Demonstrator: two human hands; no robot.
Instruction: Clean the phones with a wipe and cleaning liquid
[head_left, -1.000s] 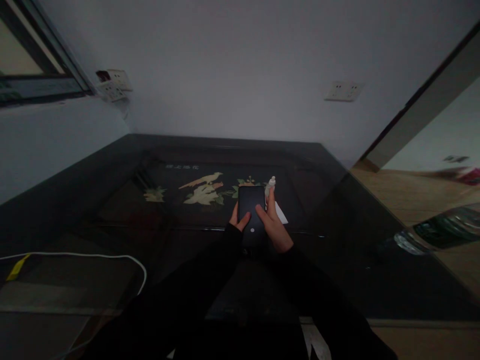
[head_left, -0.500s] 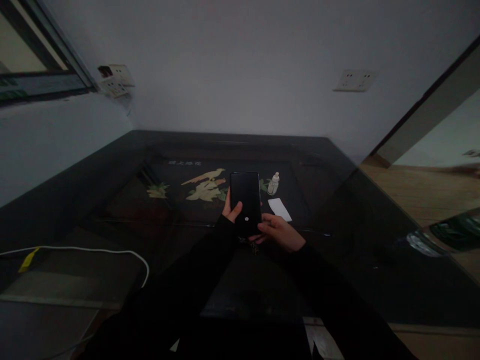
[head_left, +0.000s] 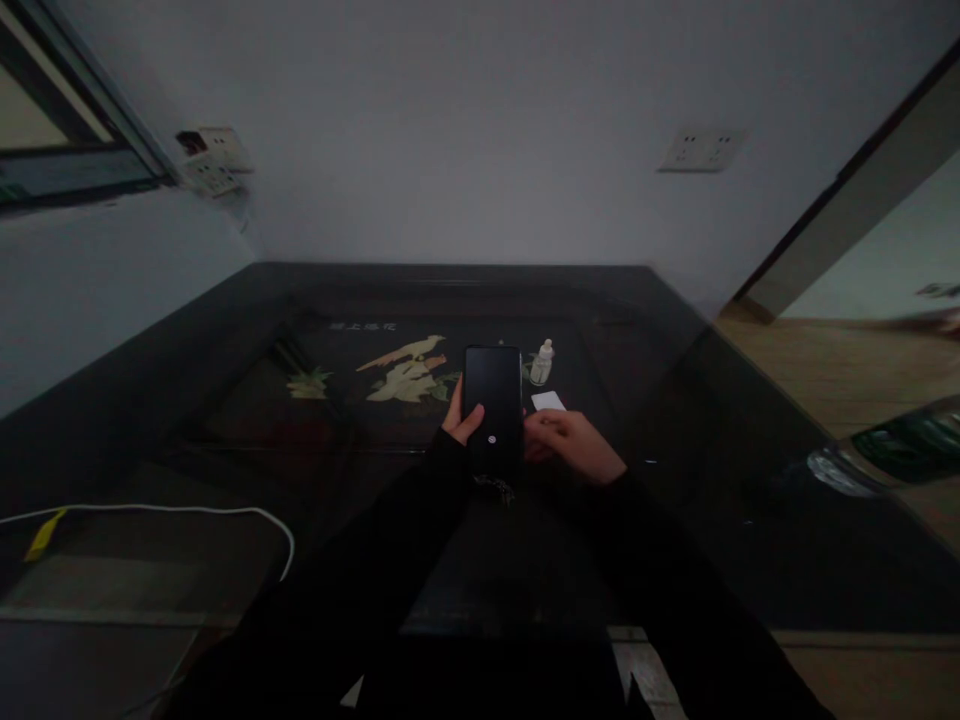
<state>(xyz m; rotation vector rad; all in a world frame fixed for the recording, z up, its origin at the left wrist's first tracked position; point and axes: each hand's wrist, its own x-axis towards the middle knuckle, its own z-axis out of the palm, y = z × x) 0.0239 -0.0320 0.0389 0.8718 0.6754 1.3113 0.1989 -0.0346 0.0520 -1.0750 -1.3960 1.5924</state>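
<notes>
A black phone (head_left: pixel 493 400) with a dark screen is held upright above the dark glass-topped table (head_left: pixel 225 400). My left hand (head_left: pixel 459 421) grips its left edge, thumb on the screen. My right hand (head_left: pixel 574 445) rests just right of the phone's lower edge, fingers curled, lying over the near end of a small white card (head_left: pixel 548 401) on the table. I cannot make out whether it holds anything. A small white dropper bottle (head_left: pixel 541 362) stands just beyond the card.
A bird-and-leaf inlay (head_left: pixel 409 368) shows under the glass. A white cable (head_left: pixel 187 512) with a yellow tag (head_left: pixel 43 535) lies at the near left. Wall sockets (head_left: pixel 699 149) sit on the back wall. A doorway and wooden floor (head_left: pixel 847 370) lie to the right.
My right hand slid off the phone's face and moved right toward the white card. The left hand raised the phone slightly and keeps hold of it.
</notes>
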